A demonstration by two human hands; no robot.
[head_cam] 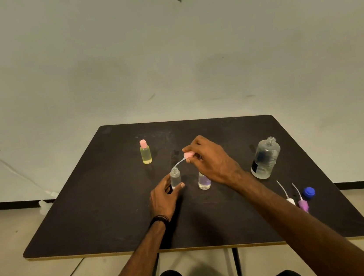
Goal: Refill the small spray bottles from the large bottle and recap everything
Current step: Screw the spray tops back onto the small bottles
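Head view: left hand (164,198) fingers curled round clear bottle (175,177) mid-table; right hand (210,159) pinches pink sprayer (188,155), tube at neck. Feed tube straight down, then twist cap.

Dark table (108,215), head view: the lower left and the far edge lay bare, w/ open passage for a hand. At centre frame, the left hand (164,197) gripped a clear small bottle (175,177), while the right hand (211,159) held a pink spray cap (188,155) above it, tube tip at the neck; both forearms blocked approach from the bottom of the frame. A second small bottle (204,181) stood just beside, under the right wrist. Upper left: a yellow bottle (145,152), well apart. At right, the uncapped large bottle (265,158); lower right, loose spray heads (302,204) and a blue cap (309,192) crowded the edge.
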